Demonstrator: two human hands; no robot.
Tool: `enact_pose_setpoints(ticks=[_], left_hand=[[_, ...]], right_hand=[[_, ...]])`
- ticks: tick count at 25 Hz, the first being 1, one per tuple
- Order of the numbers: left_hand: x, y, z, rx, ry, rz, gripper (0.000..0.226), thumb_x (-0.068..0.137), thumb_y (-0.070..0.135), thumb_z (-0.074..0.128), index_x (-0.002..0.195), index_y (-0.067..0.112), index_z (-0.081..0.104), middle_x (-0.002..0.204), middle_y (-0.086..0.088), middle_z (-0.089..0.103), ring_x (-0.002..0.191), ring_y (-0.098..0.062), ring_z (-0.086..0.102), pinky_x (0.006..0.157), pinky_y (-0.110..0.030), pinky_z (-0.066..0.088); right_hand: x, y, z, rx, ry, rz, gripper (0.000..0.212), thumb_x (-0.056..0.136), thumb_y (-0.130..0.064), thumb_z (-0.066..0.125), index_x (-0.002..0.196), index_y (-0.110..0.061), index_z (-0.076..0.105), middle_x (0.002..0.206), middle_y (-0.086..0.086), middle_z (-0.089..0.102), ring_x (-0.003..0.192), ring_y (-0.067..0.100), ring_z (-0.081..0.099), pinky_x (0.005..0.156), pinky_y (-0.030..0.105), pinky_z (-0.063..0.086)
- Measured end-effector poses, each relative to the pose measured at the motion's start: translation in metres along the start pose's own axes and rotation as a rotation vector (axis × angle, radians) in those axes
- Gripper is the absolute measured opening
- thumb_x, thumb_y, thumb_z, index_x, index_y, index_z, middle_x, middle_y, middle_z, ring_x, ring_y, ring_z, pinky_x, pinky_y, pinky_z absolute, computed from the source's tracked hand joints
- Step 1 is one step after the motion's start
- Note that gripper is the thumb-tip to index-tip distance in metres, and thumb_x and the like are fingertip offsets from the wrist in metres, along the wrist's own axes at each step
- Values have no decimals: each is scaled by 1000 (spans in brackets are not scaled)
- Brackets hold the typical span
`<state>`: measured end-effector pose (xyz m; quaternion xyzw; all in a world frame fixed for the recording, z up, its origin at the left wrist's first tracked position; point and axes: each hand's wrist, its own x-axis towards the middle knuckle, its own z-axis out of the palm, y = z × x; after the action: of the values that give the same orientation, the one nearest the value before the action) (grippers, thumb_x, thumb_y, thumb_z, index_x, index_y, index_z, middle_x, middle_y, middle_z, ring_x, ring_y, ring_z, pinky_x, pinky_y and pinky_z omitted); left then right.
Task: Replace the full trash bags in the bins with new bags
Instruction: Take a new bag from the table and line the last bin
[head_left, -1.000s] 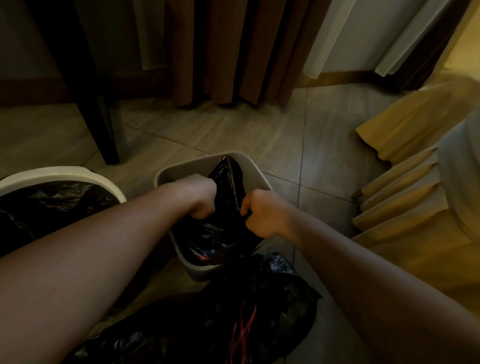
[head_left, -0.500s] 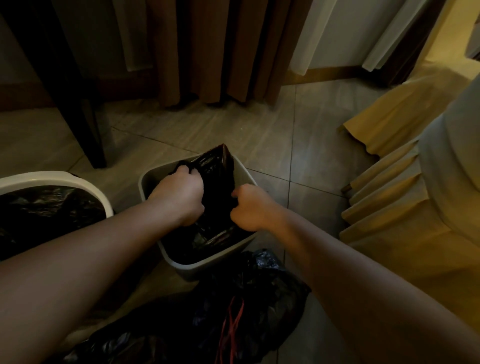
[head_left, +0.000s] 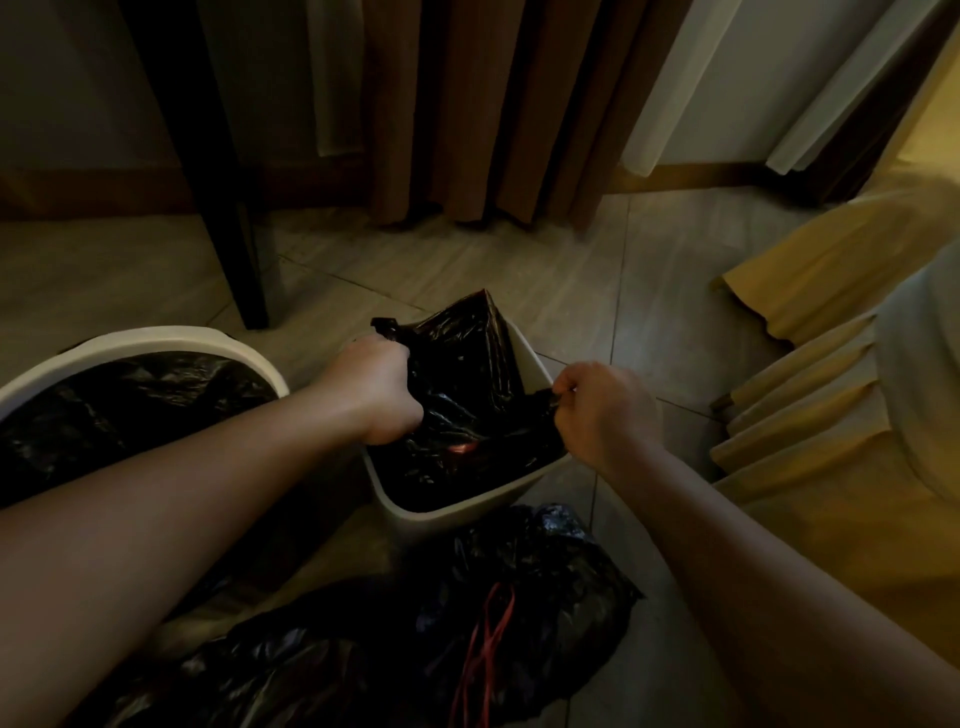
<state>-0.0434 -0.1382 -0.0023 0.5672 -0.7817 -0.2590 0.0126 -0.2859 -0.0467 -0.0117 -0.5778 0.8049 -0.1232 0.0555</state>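
Down on the tiled floor (head_left: 519, 270), between two bare forearms, stands a small bin (head_left: 447, 512) of smooth pale plastic, rectangular with rounded corners. A black bag (head_left: 467, 364) of thin, glossy, crinkled film sits in it, its far edge rising in a peak above the rim, and something reddish glints low inside (what it is I cannot tell).

The left hand (head_left: 371, 395) is curled into a fist round the bag's edge at the bin's left side, knuckles up, wrist bent down toward the opening. The right hand (head_left: 605, 410) pinches the opposite edge between thumb and curled fingers at the right rim, and the film is drawn between the two.

Just to the left, a bigger round bin (head_left: 156, 338) with a pale rim holds its own crumpled black liner (head_left: 119, 410). Just in front of the small bin a bulging full bag (head_left: 363, 660) lies on the floor, a red drawstring (head_left: 491, 639) trailing over it. A dark furniture leg (head_left: 223, 208) stands behind the round bin, brown curtains (head_left: 493, 104) hang to the floor beyond, and a yellow pleated bed skirt (head_left: 831, 415) falls at the right. The left hand and forearm hide the small bin's left wall
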Motion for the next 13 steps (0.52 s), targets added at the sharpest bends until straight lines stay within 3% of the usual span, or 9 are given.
enact_pose_setpoints(ticks=[3, 5, 8, 11, 13], left_hand=[[-19, -6, 0, -63, -93, 24, 110, 69, 31, 92, 161, 16, 31, 163, -8, 28, 146, -29, 38, 99, -27, 41], [-36, -10, 8, -156, -124, 56, 117, 69, 29, 91, 164, 24, 23, 165, -4, 18, 144, -27, 40, 97, -18, 41], [-61, -14, 21, -281, -71, 95, 80, 77, 16, 85, 145, 39, 50, 142, 3, 29, 108, -14, 55, 72, -9, 48], [-77, -19, 30, -239, 21, 92, 41, 82, 21, 83, 115, 38, 67, 116, 10, 44, 100, -11, 55, 74, -14, 41], [-84, -25, 36, -281, 65, 36, 33, 81, 26, 84, 105, 38, 65, 108, 12, 48, 92, -5, 54, 69, -12, 38]], right_hand=[[-7, 8, -3, 77, -3, -28, 23, 89, -6, 65, 103, -21, 77, 102, -3, 64, 98, 18, 61, 84, 37, 55], [-13, 14, -3, 139, 16, -50, 28, 84, 2, 65, 87, -24, 75, 99, -6, 60, 96, 14, 57, 83, 28, 47], [-26, 22, 4, 143, 0, -21, 31, 83, 5, 63, 84, -23, 76, 98, -5, 61, 96, 12, 56, 80, 19, 37], [-38, 29, 17, 207, -52, 116, 33, 90, 0, 60, 115, -13, 77, 113, 0, 60, 114, 20, 57, 89, 12, 34], [-42, 33, 23, 246, -48, 176, 38, 95, -8, 61, 133, -10, 68, 124, 5, 59, 120, 20, 55, 93, 11, 32]])
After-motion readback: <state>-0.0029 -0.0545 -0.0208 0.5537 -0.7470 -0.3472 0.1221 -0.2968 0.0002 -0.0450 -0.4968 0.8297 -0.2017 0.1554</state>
